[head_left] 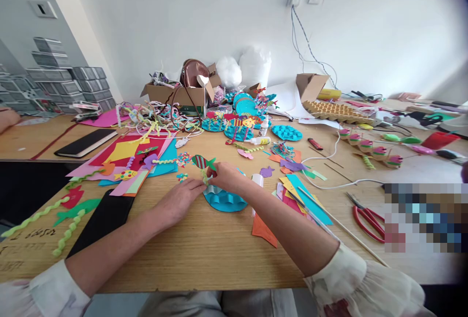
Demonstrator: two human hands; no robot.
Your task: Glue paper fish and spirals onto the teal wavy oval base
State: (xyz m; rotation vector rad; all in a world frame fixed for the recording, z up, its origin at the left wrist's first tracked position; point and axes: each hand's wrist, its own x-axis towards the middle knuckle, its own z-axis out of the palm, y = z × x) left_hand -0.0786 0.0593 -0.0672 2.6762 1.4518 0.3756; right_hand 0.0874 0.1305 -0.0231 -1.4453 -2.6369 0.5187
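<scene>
A striped paper fish [202,162] with a green tail stands up on a pale green pipe cleaner [204,176]. My right hand [224,178] pinches this stem just below the tail, its fingertips partly hidden. Low on the same stem, at the edge of a blue paper disc [227,204] with wavy strips, are the closed fingertips of my left hand [183,199]. Whether they grip the stem or only steady the disc's edge is hard to see. My right forearm covers part of the disc's right side.
Left lie paper sheets [120,153], a black notebook [86,143] and fish on pipe cleaners [69,227]. Finished blue discs [287,132] and glue bottles [261,140] stand behind. Right are paper scraps [298,195], wooden sticks [343,224], red-handled pliers [365,219] and a white cable [325,157].
</scene>
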